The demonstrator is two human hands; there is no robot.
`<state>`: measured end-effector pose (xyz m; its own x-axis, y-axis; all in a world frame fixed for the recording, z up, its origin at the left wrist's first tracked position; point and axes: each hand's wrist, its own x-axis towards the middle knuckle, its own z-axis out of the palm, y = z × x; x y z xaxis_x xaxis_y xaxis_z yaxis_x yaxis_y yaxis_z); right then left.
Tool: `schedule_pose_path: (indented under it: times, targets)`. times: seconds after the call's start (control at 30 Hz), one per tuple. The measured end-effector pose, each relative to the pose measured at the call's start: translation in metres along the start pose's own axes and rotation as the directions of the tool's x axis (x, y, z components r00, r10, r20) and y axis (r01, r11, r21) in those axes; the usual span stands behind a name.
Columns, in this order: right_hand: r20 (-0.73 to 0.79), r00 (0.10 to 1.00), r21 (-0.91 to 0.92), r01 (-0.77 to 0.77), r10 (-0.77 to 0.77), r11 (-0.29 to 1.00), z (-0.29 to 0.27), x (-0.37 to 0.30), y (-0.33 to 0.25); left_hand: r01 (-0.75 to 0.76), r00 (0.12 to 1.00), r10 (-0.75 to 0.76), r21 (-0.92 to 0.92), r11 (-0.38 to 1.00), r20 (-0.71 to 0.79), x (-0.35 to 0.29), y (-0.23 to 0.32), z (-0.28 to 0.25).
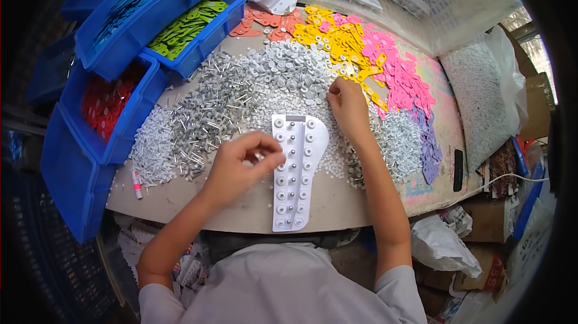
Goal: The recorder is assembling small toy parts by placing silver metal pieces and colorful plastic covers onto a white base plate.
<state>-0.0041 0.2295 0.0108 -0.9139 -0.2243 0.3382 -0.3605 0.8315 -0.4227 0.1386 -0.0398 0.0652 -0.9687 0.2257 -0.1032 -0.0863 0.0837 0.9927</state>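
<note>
A white plastic holder [318,137] with a rounded right side lies in front of me. White round caps [279,180] line both its long edges, and a row of metal pins [292,179] runs down its middle channel. Beside its upper left edge, my left hand [238,164] is closed, fingers curled around small whitish pieces [259,156]. My right hand [350,107] reaches past the holder to where the heap of white round caps [295,71] meets the yellow flat tabs [337,41]. Its fingertips are pinched together; whatever they grip is hidden.
Metal pins [211,101] and small white plastic pins [153,149] are heaped left. Pink tabs [397,77], purple tabs [427,143] and silvery pins [400,143] lie right. Blue bins [186,53] hold coloured tabs. A bag of white pellets [481,95] stands at the right edge.
</note>
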Motion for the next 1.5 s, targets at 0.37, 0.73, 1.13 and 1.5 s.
schedule_pose_path:
  times: [0.37,0.73,1.13,1.5]
  targets:
    - [0.236,0.971,0.415,-0.053,-0.051,0.908,-0.085,-0.132,-0.104,-0.146,0.988,0.134,0.17,0.975,0.077,-0.091,-0.025,0.024]
    - [0.411,0.912,0.459,-0.205,-0.002,0.865,-0.079,-0.196,-0.124,-0.246,0.964,0.267,0.402,0.882,0.006,-0.102,-0.041,0.052]
    - [0.098,0.991,0.358,0.045,-0.086,0.932,-0.047,-0.226,-0.116,-0.428,0.848,0.529,0.628,0.65,0.031,-0.105,-0.049,0.054]
    - [0.071,0.986,0.439,0.105,-0.151,0.892,-0.053,-0.217,-0.106,-0.312,0.836,0.49,0.519,0.796,-0.248,-0.091,-0.057,0.022]
